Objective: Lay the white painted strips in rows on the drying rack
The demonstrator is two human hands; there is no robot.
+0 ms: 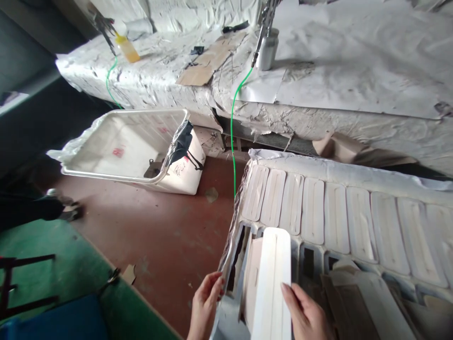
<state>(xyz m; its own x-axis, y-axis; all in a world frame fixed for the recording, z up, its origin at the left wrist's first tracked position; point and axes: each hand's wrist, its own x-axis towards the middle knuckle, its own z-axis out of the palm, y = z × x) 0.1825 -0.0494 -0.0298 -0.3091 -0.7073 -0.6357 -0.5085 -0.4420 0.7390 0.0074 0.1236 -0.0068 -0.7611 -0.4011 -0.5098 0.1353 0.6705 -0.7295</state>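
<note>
My right hand [306,309] grips a long white panel with rounded corners [272,278] by its right edge, thumb on the upper face. The panel stands tilted over the near left part of a grey frame. My left hand [207,302] is by the left edge of that frame, thumb and fingers pinched together; whatever may be between them is too small to tell. Just behind the white panel, a pinkish-beige strip [252,278] leans in the frame. Farther back, several similar flat panels [313,210] lie side by side in a row of slots.
More loose panels [380,302] lie at the near right. A white plastic tub [130,178] stands on the red floor [152,236]. A paper-covered bench [336,61] holds a metal spray cup [268,52] and a yellow bottle [127,48]. A green hose [232,127] hangs down. A person's foot [71,210] is at left.
</note>
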